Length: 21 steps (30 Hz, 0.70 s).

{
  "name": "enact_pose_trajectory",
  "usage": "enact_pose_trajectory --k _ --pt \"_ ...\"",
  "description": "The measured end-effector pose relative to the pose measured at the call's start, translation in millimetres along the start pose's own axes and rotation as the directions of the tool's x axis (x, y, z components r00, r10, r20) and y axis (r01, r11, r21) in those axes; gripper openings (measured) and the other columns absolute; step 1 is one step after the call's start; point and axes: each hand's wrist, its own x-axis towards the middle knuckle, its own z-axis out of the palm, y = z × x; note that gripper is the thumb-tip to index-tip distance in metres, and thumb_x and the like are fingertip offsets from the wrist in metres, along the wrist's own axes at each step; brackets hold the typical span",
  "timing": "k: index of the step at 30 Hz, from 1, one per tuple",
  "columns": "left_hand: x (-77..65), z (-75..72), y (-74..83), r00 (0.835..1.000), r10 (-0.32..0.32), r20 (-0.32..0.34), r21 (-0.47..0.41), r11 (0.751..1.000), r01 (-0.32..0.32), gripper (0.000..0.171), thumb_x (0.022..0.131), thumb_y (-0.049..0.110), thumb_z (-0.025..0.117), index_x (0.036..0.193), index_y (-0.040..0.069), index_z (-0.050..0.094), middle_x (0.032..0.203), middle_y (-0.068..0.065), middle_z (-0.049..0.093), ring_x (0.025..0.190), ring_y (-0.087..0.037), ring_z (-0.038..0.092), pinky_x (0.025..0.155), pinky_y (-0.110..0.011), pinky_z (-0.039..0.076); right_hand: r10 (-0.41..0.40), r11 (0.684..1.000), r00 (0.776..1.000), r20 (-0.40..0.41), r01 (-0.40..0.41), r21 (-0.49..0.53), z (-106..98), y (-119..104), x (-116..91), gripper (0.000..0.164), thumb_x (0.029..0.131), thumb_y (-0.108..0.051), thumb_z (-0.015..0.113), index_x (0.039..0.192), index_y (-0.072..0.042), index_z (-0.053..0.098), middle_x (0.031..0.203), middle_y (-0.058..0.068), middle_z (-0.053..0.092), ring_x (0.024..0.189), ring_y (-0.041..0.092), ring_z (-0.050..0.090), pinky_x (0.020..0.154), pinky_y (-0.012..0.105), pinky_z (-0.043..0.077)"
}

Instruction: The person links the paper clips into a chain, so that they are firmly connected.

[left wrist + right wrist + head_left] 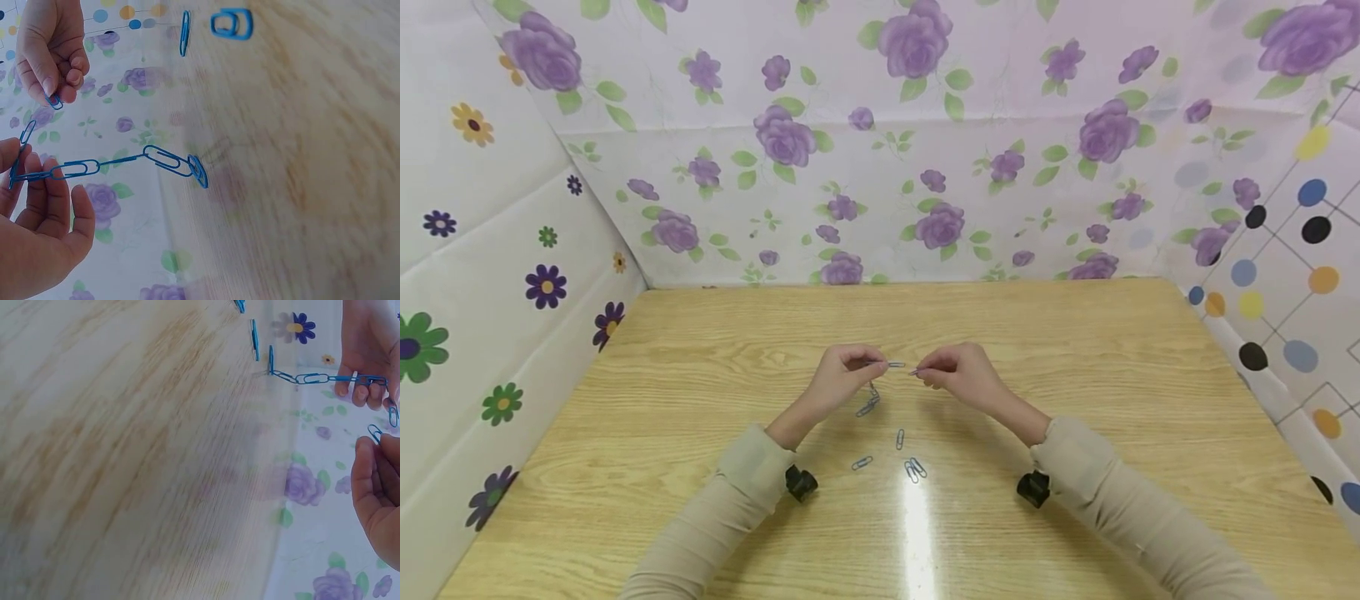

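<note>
A chain of several linked blue paper clips (75, 169) hangs from my left hand (847, 375), which pinches it near one end between thumb and fingers. The end clip (896, 364) of the chain sticks out to the right of those fingertips. The chain's lower end (867, 408) droops to the tabletop. Between its thumb and forefinger my right hand (964, 375) pinches a single blue paper clip (374, 432). Its tip points at the chain's end clip, with a small gap between the two. Both hands are held above the table.
Loose blue paper clips lie on the wooden table (1075, 358) nearer to me: one clip (900, 439) in the middle, one clip (862, 462) to the left, and an overlapping pair (915, 470). A floral cloth (880, 200) stands behind the table, with patterned cloths at both sides.
</note>
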Motion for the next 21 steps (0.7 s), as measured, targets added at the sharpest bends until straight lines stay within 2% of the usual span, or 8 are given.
enact_pose_trajectory --k 5,10,12,14,18,21 --pt "0.2 -0.1 -0.2 1.0 -0.008 -0.011 0.02 1.0 0.008 0.014 0.088 0.009 0.06 0.091 -0.003 0.067 0.088 -0.011 0.064 0.076 -0.025 0.059 0.065 -0.034 0.049 -0.054 0.995 0.998 -0.012 0.053 -0.082 2 -3 -1 0.009 0.082 -0.004 0.066 0.087 0.002 0.071 0.082 0.012 0.069 0.069 0.024 0.065 0.057 0.024 0.051" --pt "0.4 -0.3 0.5 1.0 -0.022 -0.001 0.004 1.0 0.022 0.014 0.087 0.009 0.061 0.091 -0.003 0.067 0.087 -0.008 0.063 0.08 -0.039 0.056 0.065 -0.038 0.048 -0.105 0.984 0.993 -0.059 0.096 -0.15 5 -6 1 0.007 0.079 -0.003 0.069 0.084 0.001 0.072 0.08 0.012 0.069 0.067 0.018 0.065 0.057 0.021 0.051" --pt "0.5 -0.1 0.8 1.0 -0.027 0.002 0.0 1.0 0.027 0.014 0.087 0.009 0.061 0.091 -0.003 0.067 0.087 -0.008 0.063 0.079 -0.04 0.055 0.064 -0.04 0.048 -0.122 0.98 0.99 -0.076 0.108 -0.17 7 -6 3 0.007 0.079 -0.003 0.069 0.085 0.001 0.072 0.08 0.012 0.069 0.067 0.015 0.065 0.057 0.02 0.05" --pt "0.7 0.0 1.3 1.0 -0.028 0.006 -0.001 1.0 0.028 0.015 0.087 0.008 0.061 0.092 -0.004 0.066 0.088 -0.009 0.063 0.077 -0.035 0.056 0.064 -0.041 0.048 -0.143 0.975 0.986 -0.09 0.125 -0.185 9 -6 4 0.008 0.079 -0.003 0.069 0.085 0.001 0.072 0.079 0.012 0.069 0.066 0.015 0.065 0.056 0.02 0.05" --pt "0.2 1.2 6.8 1.0 -0.028 0.01 -0.007 1.0 0.028 0.014 0.087 0.004 0.059 0.091 -0.008 0.065 0.089 -0.014 0.063 0.074 -0.019 0.056 0.068 -0.048 0.047 -0.163 0.974 0.981 -0.109 0.142 -0.174 13 -8 6 0.008 0.079 -0.003 0.069 0.085 0.001 0.072 0.079 0.013 0.069 0.064 0.016 0.065 0.054 0.019 0.05" --pt "-2.7 2.2 18.5 1.0 -0.031 -0.004 0.007 0.999 0.031 0.014 0.087 0.002 0.058 0.091 -0.01 0.064 0.088 -0.015 0.063 0.073 -0.013 0.055 0.068 -0.04 0.048 -0.163 0.977 0.979 -0.121 0.143 -0.158 16 -10 6 0.008 0.079 -0.004 0.069 0.084 0.001 0.072 0.079 0.013 0.069 0.063 0.015 0.065 0.054 0.019 0.05"
